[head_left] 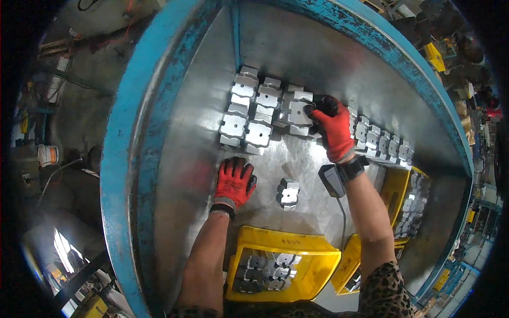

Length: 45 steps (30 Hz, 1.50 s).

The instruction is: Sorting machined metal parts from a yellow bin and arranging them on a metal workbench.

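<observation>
My right hand (333,127), in a red and black glove, has its thumb and fingers closed on the edge of a stamped metal bracket (298,112). That bracket sits at the right end of a cluster of similar silver brackets (259,132), standing in short rows on the metal surface. My left hand (234,181), gloved the same way, lies with fingers extended just below the cluster and holds nothing. A single loose bracket (289,196) rests between my hands, nearer to me. The fingertips of my right hand are partly hidden behind the glove.
A high blue-edged metal wall (143,132) curves around the work surface. One yellow bin (313,249) with several brackets stands close to me; more yellow bins (393,191) are at the right. A row of brackets (382,142) lines the far right. A cable (343,217) hangs by my right wrist.
</observation>
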Motion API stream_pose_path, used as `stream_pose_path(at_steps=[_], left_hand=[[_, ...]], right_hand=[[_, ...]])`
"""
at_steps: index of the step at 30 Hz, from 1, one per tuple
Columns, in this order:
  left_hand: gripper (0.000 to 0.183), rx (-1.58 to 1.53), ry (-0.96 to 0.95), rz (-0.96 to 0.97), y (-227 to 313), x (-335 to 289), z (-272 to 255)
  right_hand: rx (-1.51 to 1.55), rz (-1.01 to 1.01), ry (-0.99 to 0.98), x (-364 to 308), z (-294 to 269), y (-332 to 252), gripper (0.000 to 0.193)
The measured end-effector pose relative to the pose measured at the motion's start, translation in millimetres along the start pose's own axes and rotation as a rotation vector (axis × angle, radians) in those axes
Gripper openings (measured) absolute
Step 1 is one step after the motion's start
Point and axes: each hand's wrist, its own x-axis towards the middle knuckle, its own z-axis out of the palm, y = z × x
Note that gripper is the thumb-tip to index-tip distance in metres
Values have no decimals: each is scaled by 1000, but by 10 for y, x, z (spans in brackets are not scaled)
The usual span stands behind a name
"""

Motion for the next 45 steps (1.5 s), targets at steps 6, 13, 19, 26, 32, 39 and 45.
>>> stream_pose_path(at_steps=[6, 13, 19, 26, 32, 39, 45], left_hand=[[61, 7, -6, -7, 1, 2, 10], [63, 9, 7, 4, 2, -20, -16], [68, 4, -23, -3, -58, -54, 3], [75, 33, -49, 37, -22, 2, 150], [75, 86, -126, -36, 31, -11, 114], [81, 151, -106, -36, 24, -39, 148], [81, 133, -100, -66, -28, -91, 138]], right_hand=[[23, -43, 10, 17, 66, 85, 34], [102, -18, 28, 4, 92, 142, 28], [248, 53, -3, -18, 109, 222, 23], [150, 1, 2, -151, 53, 345, 35], [48, 20, -101, -832, 387, 649, 44], [169, 55, -77, -949, 296, 597, 39], [192, -3, -14, -944, 388, 643, 42]])
